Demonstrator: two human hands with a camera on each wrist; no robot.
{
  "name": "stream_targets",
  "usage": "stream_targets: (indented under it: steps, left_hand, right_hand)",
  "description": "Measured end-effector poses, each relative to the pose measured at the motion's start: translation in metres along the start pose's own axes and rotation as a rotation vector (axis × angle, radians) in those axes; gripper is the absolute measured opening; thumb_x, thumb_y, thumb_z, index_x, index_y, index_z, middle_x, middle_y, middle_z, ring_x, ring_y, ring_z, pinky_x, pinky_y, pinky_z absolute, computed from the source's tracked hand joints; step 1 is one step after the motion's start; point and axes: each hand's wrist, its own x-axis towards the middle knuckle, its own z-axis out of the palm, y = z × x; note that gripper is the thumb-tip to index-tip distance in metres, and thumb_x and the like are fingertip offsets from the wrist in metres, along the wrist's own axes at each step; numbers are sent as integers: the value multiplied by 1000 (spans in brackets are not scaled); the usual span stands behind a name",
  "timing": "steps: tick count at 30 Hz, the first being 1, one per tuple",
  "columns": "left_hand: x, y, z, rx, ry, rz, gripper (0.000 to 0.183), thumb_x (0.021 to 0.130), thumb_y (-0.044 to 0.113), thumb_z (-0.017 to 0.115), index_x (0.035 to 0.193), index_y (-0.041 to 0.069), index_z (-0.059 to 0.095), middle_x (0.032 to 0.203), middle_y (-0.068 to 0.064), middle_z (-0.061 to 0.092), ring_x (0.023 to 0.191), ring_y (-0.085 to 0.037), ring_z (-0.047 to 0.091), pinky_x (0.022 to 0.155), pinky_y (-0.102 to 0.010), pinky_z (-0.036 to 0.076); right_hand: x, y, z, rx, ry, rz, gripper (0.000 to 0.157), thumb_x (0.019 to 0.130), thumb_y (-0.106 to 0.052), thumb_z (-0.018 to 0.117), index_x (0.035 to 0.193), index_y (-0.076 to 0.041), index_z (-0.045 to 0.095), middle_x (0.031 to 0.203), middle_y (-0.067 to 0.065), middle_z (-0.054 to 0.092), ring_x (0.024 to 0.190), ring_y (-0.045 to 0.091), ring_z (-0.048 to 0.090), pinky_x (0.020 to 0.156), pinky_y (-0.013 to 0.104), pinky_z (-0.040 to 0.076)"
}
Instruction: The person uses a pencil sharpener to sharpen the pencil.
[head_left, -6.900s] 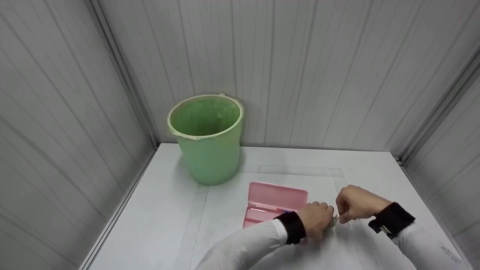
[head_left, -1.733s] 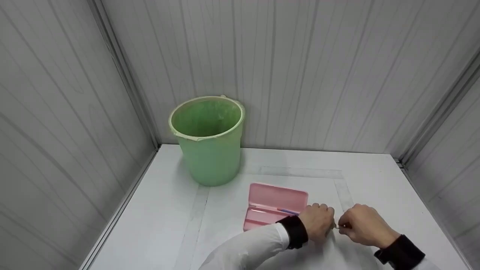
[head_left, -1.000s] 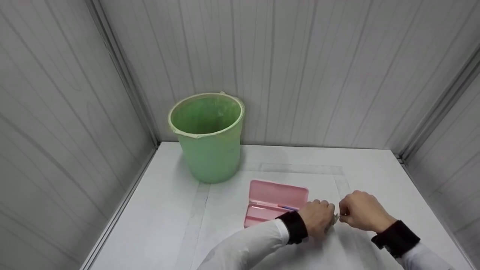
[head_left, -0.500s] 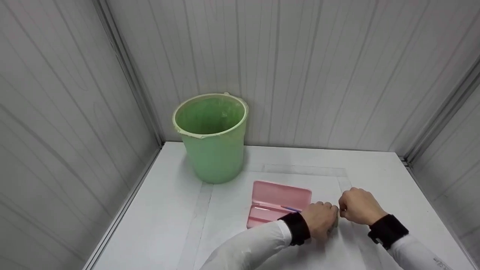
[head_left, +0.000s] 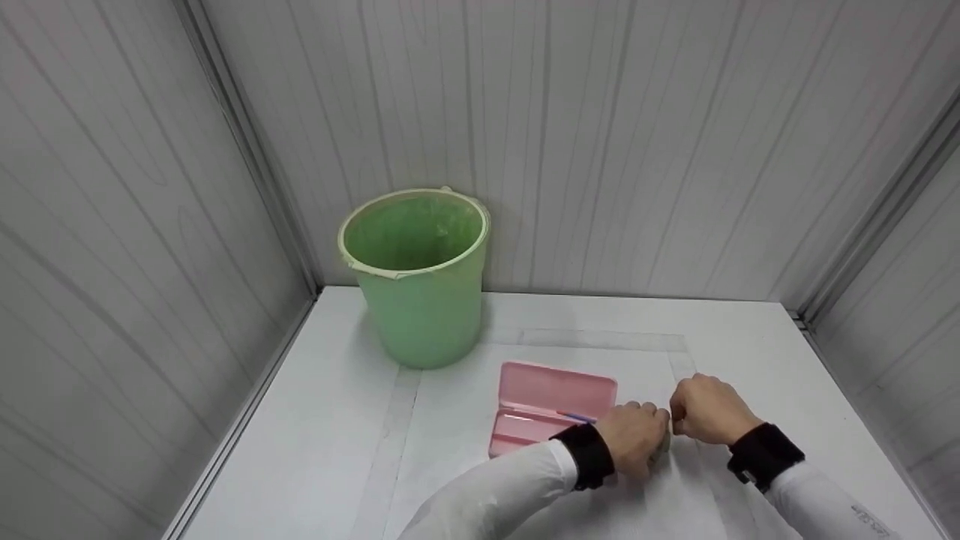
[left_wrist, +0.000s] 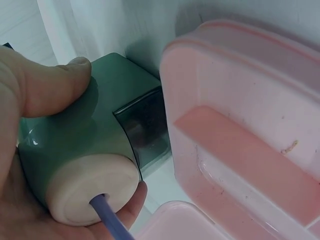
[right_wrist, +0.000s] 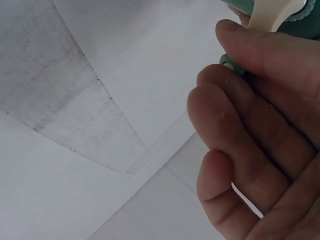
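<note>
Head view: both hands work at the near right of a white table [head_left: 322, 450], just right of an open pink case [head_left: 559, 388]; a green bucket [head_left: 427, 322] stands far left, well apart.
Green sharpener [left_wrist: 112, 85]: gripped beside the case's right end, mostly hidden from above by the hand (a crank type, judging by its shape); whether it touches the case or rests on the table I cannot tell.
Left hand [head_left: 634, 436]: thumb on one side, fingers curled round the other, holding the sharpener's body.
Pencil [left_wrist: 111, 217]: its purple-blue shaft sits in the hole of the cream face [left_wrist: 75, 197], pointing out leftward over the case.
Right hand [head_left: 709, 410]: thumb and forefinger nearly closed, pinching a small green knob [right_wrist: 233, 65] beside the cream crank arm [right_wrist: 267, 15]; the other fingers bend loosely.
Good steadying: the left grip should hold the body firm against the crank's twist, with the cream face square to the pencil.
Good turning: small even circles from the wrist seem best, the knob free to spin in the pinch; jerks could tip the sharpener.
Watch: leave the pencil's free end room over the case.
</note>
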Motion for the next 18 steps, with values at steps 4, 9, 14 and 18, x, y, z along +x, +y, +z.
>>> stream_targets:
  steps: [4,9,14,18]
  left_hand:
    - [-2,1,1,-10,8,-2,62,88,47,91,135,26,57,113,12,65,96,-4,61,83,-19,53]
    - [-4,3,2,13,25,-7,63,88,52,89,136,25,58,114,11,67,96,-4,64,82,-19,55]
    - [-2,5,-1,-23,23,-23,64,86,52,92,133,24,60,110,11,69,91,-4,63,79,-19,55]
    - [2,5,-1,-84,11,-19,60,83,47,95,127,22,63,107,10,70,87,-4,61,78,-19,54]
  right_hand:
    - [-1,2,9,47,-32,-6,27,65,-2,91,59,-23,76,59,-13,64,64,7,48,57,28,43]
    - [-6,4,20,93,-44,-29,33,66,1,87,56,-21,65,56,-15,53,60,2,40,55,23,37]
    - [-9,8,22,148,-33,-47,31,63,3,87,56,-20,67,54,-16,54,56,-1,39,52,22,37]
    - [-13,9,25,220,-71,-29,30,64,0,93,58,-19,71,55,-16,56,53,-2,41,51,22,38]
